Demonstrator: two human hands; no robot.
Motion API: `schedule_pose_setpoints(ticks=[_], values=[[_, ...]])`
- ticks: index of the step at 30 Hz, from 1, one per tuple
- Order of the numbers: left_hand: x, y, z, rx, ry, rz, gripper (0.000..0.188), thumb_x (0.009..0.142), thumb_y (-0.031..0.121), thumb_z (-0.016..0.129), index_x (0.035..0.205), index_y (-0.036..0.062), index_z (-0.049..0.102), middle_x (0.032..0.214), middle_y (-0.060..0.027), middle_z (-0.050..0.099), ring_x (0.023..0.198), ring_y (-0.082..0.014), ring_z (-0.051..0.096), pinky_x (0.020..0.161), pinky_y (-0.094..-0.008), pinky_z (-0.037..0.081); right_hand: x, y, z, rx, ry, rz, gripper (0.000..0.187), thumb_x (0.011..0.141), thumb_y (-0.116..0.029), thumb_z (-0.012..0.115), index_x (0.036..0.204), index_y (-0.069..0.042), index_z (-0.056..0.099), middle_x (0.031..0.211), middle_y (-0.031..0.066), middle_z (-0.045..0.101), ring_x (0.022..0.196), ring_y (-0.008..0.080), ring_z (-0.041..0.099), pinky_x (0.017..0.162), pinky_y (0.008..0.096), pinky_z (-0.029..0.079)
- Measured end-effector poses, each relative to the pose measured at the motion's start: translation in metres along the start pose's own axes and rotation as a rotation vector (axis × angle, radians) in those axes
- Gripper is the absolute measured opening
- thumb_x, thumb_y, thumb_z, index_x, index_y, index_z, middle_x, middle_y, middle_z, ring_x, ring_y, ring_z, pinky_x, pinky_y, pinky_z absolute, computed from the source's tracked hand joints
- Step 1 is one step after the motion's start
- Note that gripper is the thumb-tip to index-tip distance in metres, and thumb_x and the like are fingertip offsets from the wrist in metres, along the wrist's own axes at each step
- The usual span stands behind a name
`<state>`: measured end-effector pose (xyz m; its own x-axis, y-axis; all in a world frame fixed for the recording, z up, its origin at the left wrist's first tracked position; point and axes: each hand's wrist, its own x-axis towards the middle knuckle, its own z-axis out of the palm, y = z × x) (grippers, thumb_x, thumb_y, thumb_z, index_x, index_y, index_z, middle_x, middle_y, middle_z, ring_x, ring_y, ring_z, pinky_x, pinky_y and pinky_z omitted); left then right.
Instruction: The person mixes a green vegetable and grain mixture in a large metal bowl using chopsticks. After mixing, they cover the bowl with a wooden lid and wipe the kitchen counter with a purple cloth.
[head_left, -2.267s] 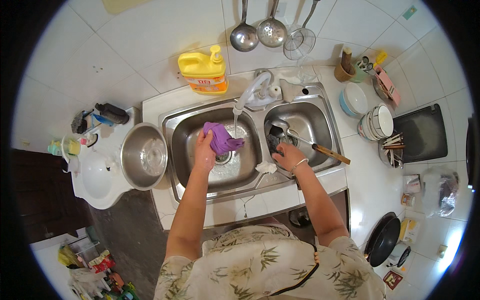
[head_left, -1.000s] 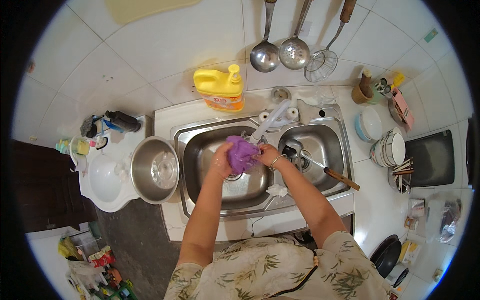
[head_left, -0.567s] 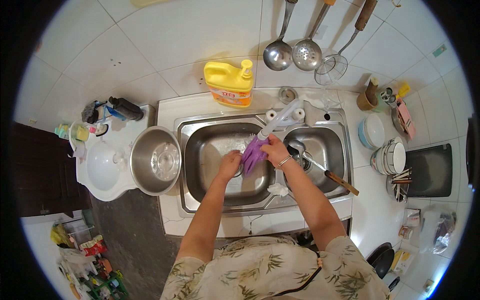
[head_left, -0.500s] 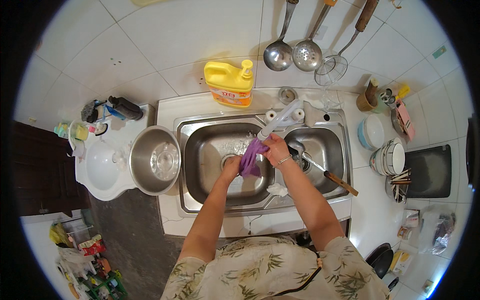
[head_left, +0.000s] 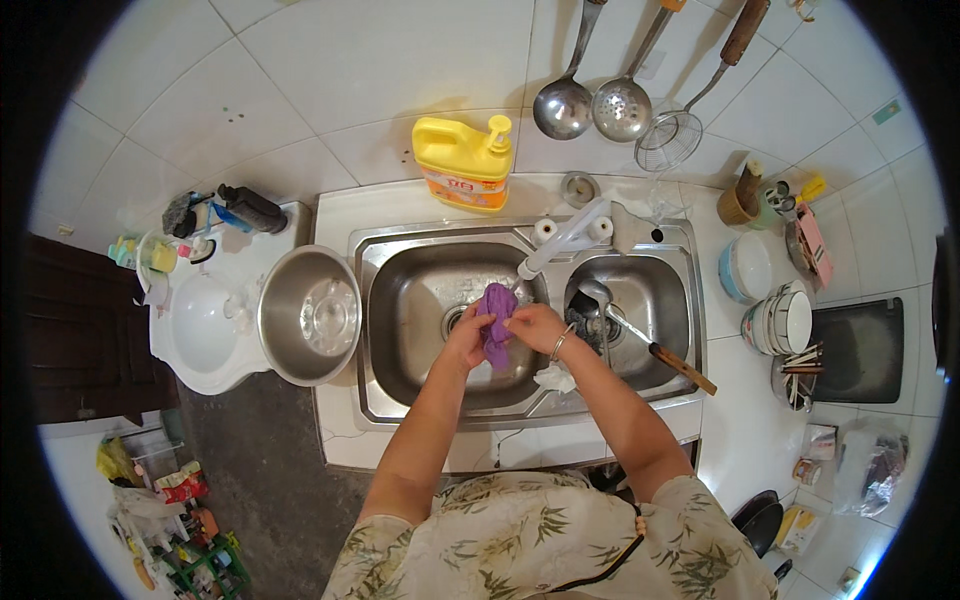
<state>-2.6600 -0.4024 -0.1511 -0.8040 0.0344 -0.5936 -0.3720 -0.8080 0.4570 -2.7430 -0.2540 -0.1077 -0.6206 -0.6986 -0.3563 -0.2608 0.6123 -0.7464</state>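
Observation:
Over the big left basin of the steel double sink (head_left: 362, 330), a wet-looking purple cloth (head_left: 497, 300) is bunched between both hands. My left hand (head_left: 466, 338) is closed on its left side. My right hand (head_left: 538, 327), with a bangle at the wrist, pinches the cloth's right side. Just above the cloth ends the spout of the white faucet (head_left: 570, 242); whether water runs from it is hard to tell. In the small right basin rests a ladle (head_left: 625, 325) with a wooden handle leaning over the rim. A crumpled white cloth or tissue (head_left: 555, 378) lies near the divider.
Left of the sink stands a large steel basin (head_left: 277, 330) beside a white washbasin (head_left: 178, 340). A yellow detergent jug (head_left: 462, 165) is behind the sink. Several ladles and strainers hang on the wall (head_left: 563, 108). Stacked bowls (head_left: 793, 322) and a chopsticks holder (head_left: 795, 385) stand at right.
The purple cloth has come down and left from the faucet spout and is more bunched. My right hand has moved lower and closer to my left hand.

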Motion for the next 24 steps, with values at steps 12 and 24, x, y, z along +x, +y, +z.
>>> schedule_pose_setpoints(ticks=[12, 24], values=[[-0.009, 0.042, 0.023, -0.019, -0.005, -0.014, 0.052, 0.092, 0.048, 0.034, 0.128, 0.0119, 0.04, 0.117, -0.009, 0.053, 0.101, -0.0267, 0.054, 0.085, -0.0419, 0.045, 0.026, 0.012, -0.02, 0.489, 0.233, -0.141, 0.039, 0.072, 0.006, 0.051, 0.109, -0.003, 0.055, 0.096, 0.0059, 0.061, 0.086, 0.0131, 0.058, 0.076, 0.0252, 0.045], [0.023, 0.004, 0.008, -0.184, 0.039, -0.23, 0.033, 0.087, 0.016, 0.043, 0.119, 0.0132, 0.047, 0.105, -0.008, 0.056, 0.08, -0.0204, 0.059, 0.052, -0.0259, 0.05, 0.009, 0.006, -0.037, 0.135, 0.177, -0.195, 0.04, 0.067, 0.005, 0.051, 0.106, -0.002, 0.054, 0.102, 0.0164, 0.059, 0.094, 0.0306, 0.057, 0.085, 0.033, 0.045]])
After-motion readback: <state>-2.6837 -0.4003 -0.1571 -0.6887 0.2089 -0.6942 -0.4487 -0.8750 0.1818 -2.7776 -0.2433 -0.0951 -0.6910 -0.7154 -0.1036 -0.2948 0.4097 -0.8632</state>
